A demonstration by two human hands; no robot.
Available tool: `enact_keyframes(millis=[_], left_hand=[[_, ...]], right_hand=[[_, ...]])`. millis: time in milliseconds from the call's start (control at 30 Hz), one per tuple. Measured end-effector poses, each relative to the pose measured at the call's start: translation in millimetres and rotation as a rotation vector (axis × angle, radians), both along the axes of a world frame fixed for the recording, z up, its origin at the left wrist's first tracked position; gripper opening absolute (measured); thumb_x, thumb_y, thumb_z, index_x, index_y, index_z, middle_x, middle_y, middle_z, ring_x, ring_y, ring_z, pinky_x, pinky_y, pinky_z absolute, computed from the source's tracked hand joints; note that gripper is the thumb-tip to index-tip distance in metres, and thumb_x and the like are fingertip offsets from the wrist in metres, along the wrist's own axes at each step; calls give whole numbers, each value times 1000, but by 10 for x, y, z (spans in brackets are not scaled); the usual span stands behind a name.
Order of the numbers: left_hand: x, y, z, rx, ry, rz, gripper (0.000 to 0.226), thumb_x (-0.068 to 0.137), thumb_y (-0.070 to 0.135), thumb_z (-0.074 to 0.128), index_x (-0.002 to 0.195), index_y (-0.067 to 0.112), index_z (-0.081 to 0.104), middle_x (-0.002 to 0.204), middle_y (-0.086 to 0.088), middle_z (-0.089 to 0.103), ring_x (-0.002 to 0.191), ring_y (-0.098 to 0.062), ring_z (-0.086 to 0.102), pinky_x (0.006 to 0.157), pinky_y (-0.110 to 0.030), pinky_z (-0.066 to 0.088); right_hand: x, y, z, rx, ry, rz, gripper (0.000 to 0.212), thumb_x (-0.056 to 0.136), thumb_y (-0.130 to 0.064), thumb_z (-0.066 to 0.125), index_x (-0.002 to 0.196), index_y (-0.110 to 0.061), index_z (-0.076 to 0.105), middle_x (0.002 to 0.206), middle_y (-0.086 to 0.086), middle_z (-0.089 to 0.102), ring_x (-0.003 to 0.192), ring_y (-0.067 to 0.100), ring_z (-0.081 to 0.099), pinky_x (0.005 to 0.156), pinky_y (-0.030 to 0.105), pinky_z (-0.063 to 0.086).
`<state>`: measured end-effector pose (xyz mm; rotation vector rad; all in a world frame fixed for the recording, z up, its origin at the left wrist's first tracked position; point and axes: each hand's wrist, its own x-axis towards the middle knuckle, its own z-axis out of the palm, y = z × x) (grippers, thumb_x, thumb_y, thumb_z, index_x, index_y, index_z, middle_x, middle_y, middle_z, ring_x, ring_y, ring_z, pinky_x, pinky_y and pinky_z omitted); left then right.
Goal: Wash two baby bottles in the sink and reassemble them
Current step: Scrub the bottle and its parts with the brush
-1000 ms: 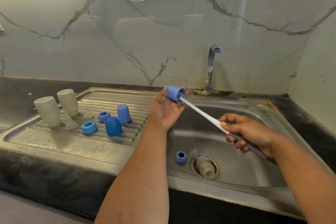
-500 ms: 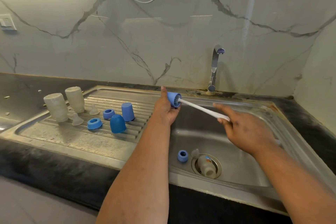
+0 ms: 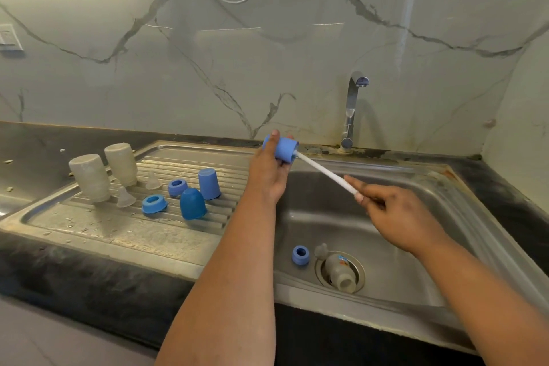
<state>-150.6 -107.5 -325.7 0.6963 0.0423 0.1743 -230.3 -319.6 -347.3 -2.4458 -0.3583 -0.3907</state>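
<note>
Head view: brush pushed into a blue cap above the sink

Head view shows the left hand [image 3: 269, 171] raised over the near-left corner of the sink [image 3: 421, 211], its fingers and thumb curled round a blue cap [image 3: 284, 149]. The cap lies on its side, long axis roughly level, open mouth facing right toward the other hand. A white brush [image 3: 322, 173] runs into that mouth; its head is hidden inside the cap. The brush slants down and to the right, from the cap to the right hand [image 3: 398, 217], which pinches the handle between thumb and outstretched forefinger, the other fingers folded under.

Down in the basin a small bottle [image 3: 338, 272] lies on its side across the drain, neck pointing toward the viewer, with a clear teat [image 3: 320, 250] touching its far end and a blue ring [image 3: 300, 255] just beside it on the left.

On the ribbed drainboard [image 3: 118, 226] stand two upturned bottles [image 3: 89, 177], two teats, two blue rings and two blue caps. The tap [image 3: 352, 110] rises behind the basin
</note>
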Motion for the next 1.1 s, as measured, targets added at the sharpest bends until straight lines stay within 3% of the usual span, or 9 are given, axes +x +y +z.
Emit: enact_keyframes(millis=[133, 233, 300, 467, 600, 733, 867, 1000, 1100], left_hand=[[-56, 57, -6, -253, -78, -140, 25, 101, 21, 48, 113, -1, 49, 109, -25, 62, 108, -33, 61, 93, -36, 49], [-76, 41, 11, -307, -127, -163, 29, 102, 25, 45, 115, 0, 49, 108, -23, 64, 111, -30, 60, 85, -35, 55], [-60, 53, 9, -295, -128, -137, 30, 101, 27, 46, 115, 0, 50, 102, -20, 69, 104, -30, 63, 81, -35, 57], [22, 86, -86, -122, 27, -6, 32, 98, 26, 53, 120, 4, 46, 100, -17, 63, 91, -24, 63, 79, -33, 55], [46, -112, -80, 12, 139, 13, 27, 96, 28, 58, 106, 3, 54, 99, -15, 59, 90, -23, 61, 77, -33, 54], [56, -27, -112, -23, 166, 43, 34, 95, 29, 59, 113, 1, 52, 99, -17, 62, 89, -25, 62, 73, -33, 55], [32, -2, -136, 104, 194, 34, 30, 96, 32, 58, 99, 3, 56, 94, -14, 63, 84, -24, 62, 78, -34, 54], [26, -122, -163, 375, 235, 10, 39, 97, 40, 53, 107, 3, 58, 95, -14, 61, 85, -24, 60, 72, -34, 52], [6, -150, -185, 485, 285, 34, 30, 99, 38, 50, 87, 11, 55, 82, -12, 58, 74, -22, 59, 72, -33, 52]], right_hand=[[-74, 71, 139, 639, 634, 168, 30, 99, -22, 52, 119, -39, 66, 66, 3, 50, 48, 9, 34, 44, 21, 30], [-162, 41, 221, 856, 881, 283, 31, 97, -19, 49, 118, -33, 67, 62, 4, 43, 42, 7, 28, 36, 17, 27], [-213, 17, 246, 880, 921, 328, 32, 95, -19, 51, 118, -33, 68, 61, 4, 41, 42, 7, 27, 35, 16, 27], [-211, -38, 272, 398, 624, 217, 32, 97, -25, 55, 122, -43, 62, 59, -1, 44, 45, 8, 32, 43, 20, 26], [-188, 34, 186, 69, 257, 110, 34, 99, -30, 52, 126, -49, 53, 67, -23, 58, 54, -2, 47, 50, 10, 35], [-181, 68, 205, 158, 412, 162, 35, 99, -28, 53, 128, -46, 55, 63, -13, 52, 50, 4, 41, 47, 17, 37], [-165, -90, 336, 81, 440, 167, 34, 98, -28, 55, 126, -47, 57, 62, -6, 51, 50, 7, 41, 47, 20, 37], [-172, -124, 295, -171, 208, 36, 35, 98, -34, 53, 129, -48, 53, 112, -16, 66, 84, 2, 57, 71, 22, 48], [-190, -28, 190, -245, 142, -3, 35, 99, -36, 49, 130, -52, 51, 110, -11, 66, 75, 7, 60, 67, 26, 50]])
